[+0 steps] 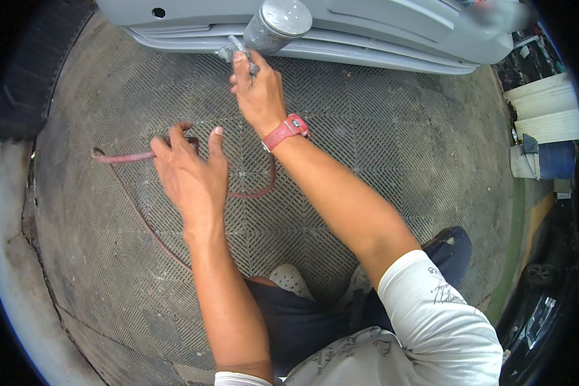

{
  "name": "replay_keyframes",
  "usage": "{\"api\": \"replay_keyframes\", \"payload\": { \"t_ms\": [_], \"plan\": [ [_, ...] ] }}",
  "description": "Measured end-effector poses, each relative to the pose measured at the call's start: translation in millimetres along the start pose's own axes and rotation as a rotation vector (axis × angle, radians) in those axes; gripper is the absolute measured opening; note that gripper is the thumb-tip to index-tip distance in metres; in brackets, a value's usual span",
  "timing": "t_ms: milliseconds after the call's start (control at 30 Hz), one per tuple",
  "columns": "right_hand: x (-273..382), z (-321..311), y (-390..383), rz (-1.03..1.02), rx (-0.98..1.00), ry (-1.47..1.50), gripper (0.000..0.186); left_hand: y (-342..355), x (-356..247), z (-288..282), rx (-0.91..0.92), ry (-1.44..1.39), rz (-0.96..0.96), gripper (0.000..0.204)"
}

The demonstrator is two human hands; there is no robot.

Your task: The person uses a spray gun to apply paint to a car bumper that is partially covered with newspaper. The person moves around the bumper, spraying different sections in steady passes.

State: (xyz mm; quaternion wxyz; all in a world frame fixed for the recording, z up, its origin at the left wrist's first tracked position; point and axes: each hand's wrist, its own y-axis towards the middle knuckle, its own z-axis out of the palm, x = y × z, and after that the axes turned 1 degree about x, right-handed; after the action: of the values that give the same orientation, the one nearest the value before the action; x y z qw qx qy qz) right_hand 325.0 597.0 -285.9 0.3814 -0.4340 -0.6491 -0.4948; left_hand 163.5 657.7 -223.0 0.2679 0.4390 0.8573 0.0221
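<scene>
My right hand (258, 95) is wrapped round a spray gun (239, 46) with a grey paint-coated cup (278, 27) on top. The gun is close to a light grey car bumper (392, 35) at the far edge; a gap between them cannot be judged. My left hand (192, 177) is curled over a red air hose (125, 157), thumb standing apart. The hose looks lifted off the floor there, and its path under the palm is hidden. A loop of it runs below my right wrist toward the gun.
Dark ribbed mats (341, 161) cover the floor. A pale ledge (6, 257) runs down the left side, below a black object (35, 64). At the right stand a blue container (556, 161) and white panels (547, 109). My shoe (291, 281) is at the bottom.
</scene>
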Motion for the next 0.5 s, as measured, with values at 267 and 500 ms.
{"api": "replay_keyframes", "payload": {
  "t_ms": [267,500],
  "plan": [
    [-39.3,-41.1,-19.2,0.184,-0.17,0.008,0.054,2.2,0.0,5.2,0.081,-0.016,-0.007,0.05],
    [-59.4,-149.6,-16.8,0.252,-0.435,0.024,0.047,-2.7,-13.4,17.9,0.128,-0.063,0.024,0.051]
  ]
}}
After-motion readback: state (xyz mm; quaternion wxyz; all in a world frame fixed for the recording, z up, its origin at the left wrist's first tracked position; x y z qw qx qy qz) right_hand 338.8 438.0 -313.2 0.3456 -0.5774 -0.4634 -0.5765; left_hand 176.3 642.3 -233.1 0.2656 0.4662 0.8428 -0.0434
